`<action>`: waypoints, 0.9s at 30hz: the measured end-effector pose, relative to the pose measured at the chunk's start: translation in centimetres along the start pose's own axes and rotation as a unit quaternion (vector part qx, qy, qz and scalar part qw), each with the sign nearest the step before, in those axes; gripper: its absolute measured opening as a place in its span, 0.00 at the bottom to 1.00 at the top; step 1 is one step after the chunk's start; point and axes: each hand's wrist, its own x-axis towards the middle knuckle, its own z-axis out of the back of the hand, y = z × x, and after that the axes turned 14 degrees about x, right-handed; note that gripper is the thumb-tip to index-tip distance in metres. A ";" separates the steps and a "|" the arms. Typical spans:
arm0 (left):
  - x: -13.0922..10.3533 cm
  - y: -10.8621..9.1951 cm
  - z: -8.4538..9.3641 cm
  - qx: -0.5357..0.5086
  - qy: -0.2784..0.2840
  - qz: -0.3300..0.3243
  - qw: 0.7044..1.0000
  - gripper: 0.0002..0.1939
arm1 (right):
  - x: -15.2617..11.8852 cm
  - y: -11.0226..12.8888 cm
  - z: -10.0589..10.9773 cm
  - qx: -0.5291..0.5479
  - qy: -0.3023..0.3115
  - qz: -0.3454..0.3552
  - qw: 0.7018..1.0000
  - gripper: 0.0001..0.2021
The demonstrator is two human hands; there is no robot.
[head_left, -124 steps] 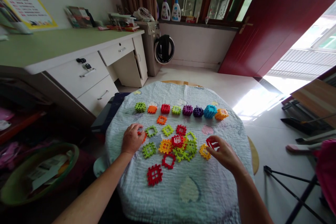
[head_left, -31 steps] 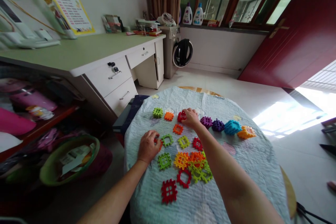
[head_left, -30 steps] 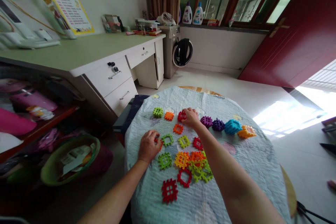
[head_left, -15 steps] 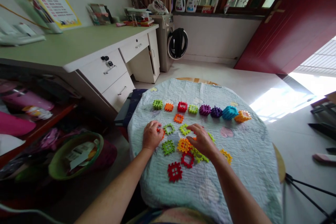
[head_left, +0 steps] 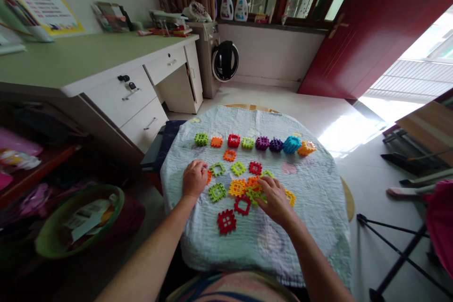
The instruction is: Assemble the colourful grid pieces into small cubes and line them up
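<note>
My left hand rests on the cloth-covered round table, its curled fingers partly over an orange piece; their grip cannot be made out. My right hand is over a green piece in the loose pile, fingers apart. Near the hands lie a yellow-orange piece, a red frame, a dark red piece, green pieces and a small red piece. Behind them is a row with a green block, a red block, purple blocks and a blue stack.
A green-topped desk stands at the left, with a basket below it. Beyond the table is a washing machine. Black folding legs stand at the right, and a red door is behind.
The view has turned to the right. My right hand has drawn back from the small red piece, which now shows fully, to the green pieces. My left hand stays by the orange piece.
</note>
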 end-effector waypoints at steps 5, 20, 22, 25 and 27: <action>0.0 0.1 -0.1 0.005 -0.006 -0.004 1.000 0.10 | -0.4 -1.1 0.2 0.001 0.000 -0.013 1.000 0.21; 0.0 -0.2 -0.1 0.019 0.001 0.006 1.000 0.09 | 1.7 3.7 -3.5 0.005 -0.055 0.068 0.996 0.11; 0.0 -0.1 0.0 0.016 -0.001 0.005 1.000 0.09 | 2.0 4.1 -4.4 0.008 -0.043 0.070 0.997 0.10; 0.1 0.0 0.1 -0.003 -0.003 0.000 1.000 0.11 | 2.4 4.1 -5.3 0.003 -0.041 0.054 0.998 0.10; 0.1 0.1 0.2 -0.021 -0.005 -0.001 1.000 0.15 | 2.6 4.1 -5.5 0.002 -0.043 0.056 0.997 0.08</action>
